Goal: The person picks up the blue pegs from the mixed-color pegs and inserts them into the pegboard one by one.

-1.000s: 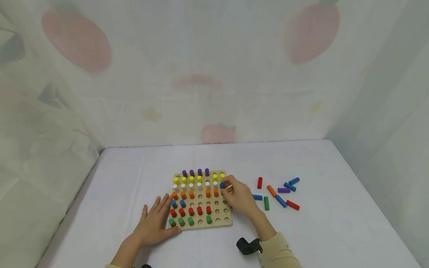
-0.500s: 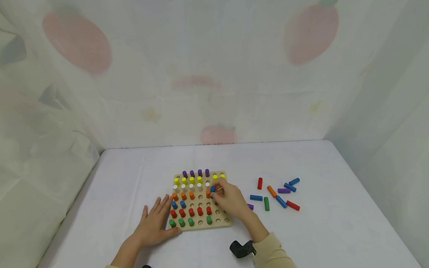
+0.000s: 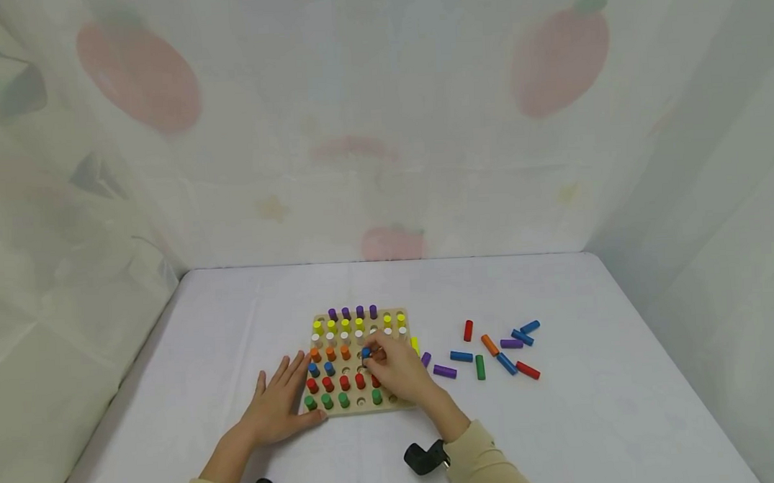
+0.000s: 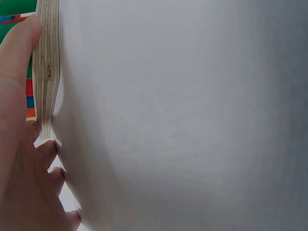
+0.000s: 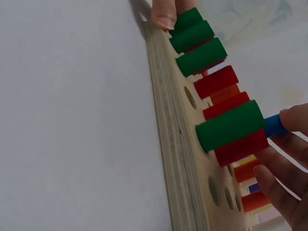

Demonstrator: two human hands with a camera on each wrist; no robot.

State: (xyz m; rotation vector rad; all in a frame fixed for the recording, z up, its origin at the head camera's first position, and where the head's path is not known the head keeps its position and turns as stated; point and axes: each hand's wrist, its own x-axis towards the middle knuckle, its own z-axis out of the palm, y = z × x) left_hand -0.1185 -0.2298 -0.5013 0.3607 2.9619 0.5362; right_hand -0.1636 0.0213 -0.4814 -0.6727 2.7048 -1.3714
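Note:
A wooden pegboard point(image 3: 370, 409) lies on the table, with rows of green, red, blue, orange, white, yellow and purple pegs standing in its holes. My left hand point(image 3: 279, 412) rests along its left side, fingers spread and straight. The left thumb point(image 4: 23, 41) lies on the near left corner. Over the middle of the board, my right hand point(image 3: 399, 367) pinches a blue peg point(image 3: 366, 353) between thumb and fingers. In the right wrist view this blue peg point(image 5: 274, 126) appears behind a standing green peg point(image 5: 231, 126). The right hand covers part of the board's right side.
Right of the board lie loose pegs: several blue ones, a green peg point(image 3: 480, 367), an orange peg point(image 3: 489, 344), red ones and purple ones such as this purple peg point(image 3: 445, 371). A yellow peg point(image 3: 414, 345) shows at the board's right edge. White cloth covers the table point(image 3: 596, 420).
My right hand has moved left across the board, carrying the blue peg from the right edge to the middle. The left hand has stayed in place.

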